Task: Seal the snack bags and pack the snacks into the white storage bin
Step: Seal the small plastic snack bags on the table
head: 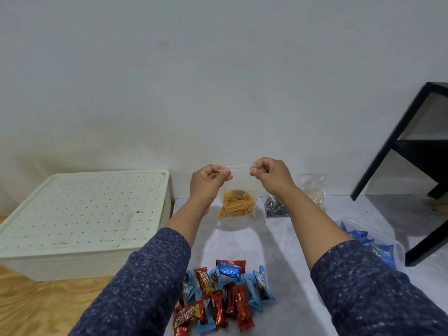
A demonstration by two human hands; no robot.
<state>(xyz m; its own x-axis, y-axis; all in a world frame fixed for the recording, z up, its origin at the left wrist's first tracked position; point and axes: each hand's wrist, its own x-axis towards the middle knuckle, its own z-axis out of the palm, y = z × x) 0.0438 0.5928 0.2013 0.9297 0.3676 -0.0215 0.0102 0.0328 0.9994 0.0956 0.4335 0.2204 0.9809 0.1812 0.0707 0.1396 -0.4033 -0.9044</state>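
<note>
I hold a clear zip bag (238, 190) of orange stick snacks up in the air at the middle of the view. My left hand (208, 181) pinches the bag's top left corner and my right hand (271, 177) pinches its top right corner. The snacks sit in the bag's lower half. The white storage bin (80, 260) stands on the floor at the left with its perforated lid (82, 209) on. A pile of red and blue wrapped snacks (223, 294) lies on the grey mat in front of me.
Behind my right arm stand a clear bag of pale snacks (312, 187) and a small bag of dark round snacks (275, 207). A clear bag of blue wrapped snacks (371, 243) lies at the right. A black shelf frame (412, 146) stands at the far right.
</note>
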